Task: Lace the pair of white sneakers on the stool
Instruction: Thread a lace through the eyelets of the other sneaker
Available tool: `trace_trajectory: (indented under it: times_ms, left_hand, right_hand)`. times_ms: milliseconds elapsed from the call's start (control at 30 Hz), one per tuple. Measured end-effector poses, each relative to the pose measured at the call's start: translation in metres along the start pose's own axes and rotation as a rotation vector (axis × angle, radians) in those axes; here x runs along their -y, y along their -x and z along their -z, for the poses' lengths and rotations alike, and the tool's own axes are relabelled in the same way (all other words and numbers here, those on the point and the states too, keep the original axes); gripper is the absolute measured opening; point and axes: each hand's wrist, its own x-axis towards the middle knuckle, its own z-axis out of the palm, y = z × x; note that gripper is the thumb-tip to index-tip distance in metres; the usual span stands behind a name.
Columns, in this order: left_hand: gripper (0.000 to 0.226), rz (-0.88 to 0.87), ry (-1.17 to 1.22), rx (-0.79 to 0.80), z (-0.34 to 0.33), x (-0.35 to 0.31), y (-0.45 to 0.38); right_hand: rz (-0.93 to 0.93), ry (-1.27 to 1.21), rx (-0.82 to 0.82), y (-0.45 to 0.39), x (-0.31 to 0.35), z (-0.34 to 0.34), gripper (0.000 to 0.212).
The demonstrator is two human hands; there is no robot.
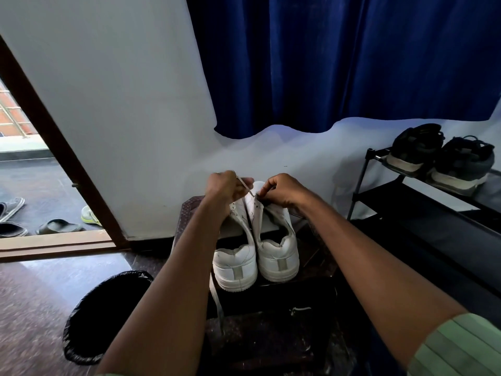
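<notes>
Two white sneakers stand side by side on a dark brown stool (314, 256), heels toward me. My left hand (223, 187) grips a white lace (245, 187) above the left sneaker (235, 263). The lace runs from that hand down to the eyelets of the right sneaker (278, 257). My right hand (282, 189) pinches the right sneaker's eyelet edge where the lace goes in. A loose lace end (217, 302) hangs over the stool's left front edge. The toes of both sneakers are hidden behind my hands.
A black bin with a bag liner (108, 316) sits on the floor left of the stool. A black shoe rack (423, 207) with dark sneakers (442, 158) stands on the right. A blue curtain (339, 63) hangs behind. An open doorway with sandals (58, 226) lies left.
</notes>
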Motion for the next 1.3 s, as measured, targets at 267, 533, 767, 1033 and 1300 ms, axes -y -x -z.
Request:
trace_trajectory:
  times_ms: [267,533,767,1033,1300]
  left_hand:
    - [0.032,-0.522,-1.110,-0.008,0.003,0.010,-0.003]
    - [0.050,-0.617,-0.856,-0.002,-0.001,0.015,-0.007]
    - [0.040,-0.537,-0.473,0.003,0.002,-0.001,-0.001]
    - [0.026,-0.618,-1.388,0.033,0.000,0.021,-0.005]
    - [0.034,-0.470,-0.293,0.069,-0.005,-0.004,0.002]
  right_hand:
    - [-0.027,-0.018,-0.010,0.003,0.001,-0.003,0.012]
    - [-0.036,-0.079,0.003,0.003,-0.002,0.000,0.012]
    - [-0.045,-0.080,0.059,0.003,-0.002,0.002,0.007]
    - [-0.065,-0.115,0.069,0.008,0.000,0.004,0.036]
    - [-0.055,-0.110,0.100,0.002,-0.007,0.004,0.030]
